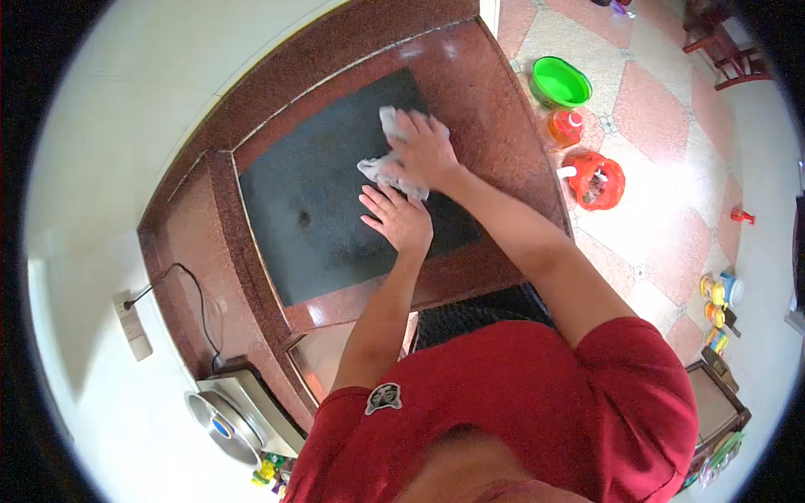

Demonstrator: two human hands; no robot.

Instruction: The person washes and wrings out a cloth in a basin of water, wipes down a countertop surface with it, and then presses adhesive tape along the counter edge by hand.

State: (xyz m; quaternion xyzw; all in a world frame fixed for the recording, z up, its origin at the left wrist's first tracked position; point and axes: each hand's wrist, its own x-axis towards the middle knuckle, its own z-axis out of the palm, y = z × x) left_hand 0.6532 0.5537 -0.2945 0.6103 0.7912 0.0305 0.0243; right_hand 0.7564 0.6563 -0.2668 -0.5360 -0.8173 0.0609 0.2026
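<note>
A black mat (pixel 310 201) lies on the reddish-brown stone counter (pixel 495 109). A crumpled pale grey cloth (pixel 390 170) is spread on the mat's right part. My right hand (pixel 423 149) presses on this cloth, its fingers apart and slightly blurred, with cloth showing on both sides of them. Just below it, my left hand (pixel 398 220) rests on the mat with its fingers spread and nothing held; its fingertips are near the cloth's lower edge. A small dark spot marks the mat left of my left hand.
On the tiled floor at the right stand a green basin (pixel 561 82), a bottle of orange liquid (pixel 565 130) and a red container (pixel 599 181). At the lower left are a black cord (pixel 201 302) and a metal pan (pixel 225 429). A wall borders the counter's far side.
</note>
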